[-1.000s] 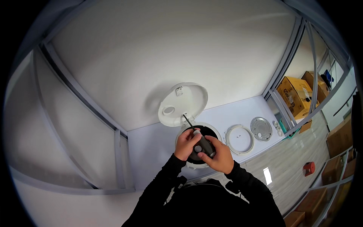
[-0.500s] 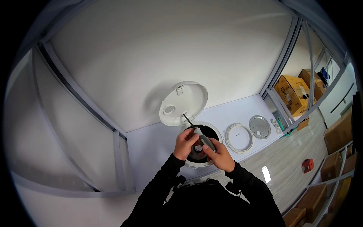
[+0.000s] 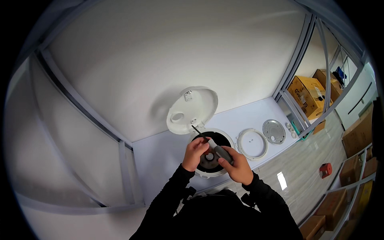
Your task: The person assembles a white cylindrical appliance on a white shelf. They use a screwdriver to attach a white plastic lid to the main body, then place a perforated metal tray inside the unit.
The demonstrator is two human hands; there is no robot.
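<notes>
A white rice cooker [image 3: 200, 175] stands on the table with its domed lid [image 3: 202, 102] tipped up and back. Over the dark interior, my right hand [image 3: 239, 165] is closed around the grey handle of a screwdriver [image 3: 223, 153]. My left hand [image 3: 196, 154] pinches the same tool farther forward, near where the dark shaft meets the handle. The shaft slants up to the far left, its tip by the lower edge of the lid near the hinge. Whether the tip touches the lid, I cannot tell.
Right of the cooker lie a white ring [image 3: 252, 143] with small pieces inside it, a round metal plate [image 3: 274, 132] and several small whitish parts [image 3: 291, 130]. A white wall rises behind the table [image 3: 152, 156]. Cartons [image 3: 306, 96] and a red object [image 3: 325, 170] are beyond it.
The screwdriver's tip has shifted slightly left and down along the lid's inner side. My right hand has moved a little right and down with the handle.
</notes>
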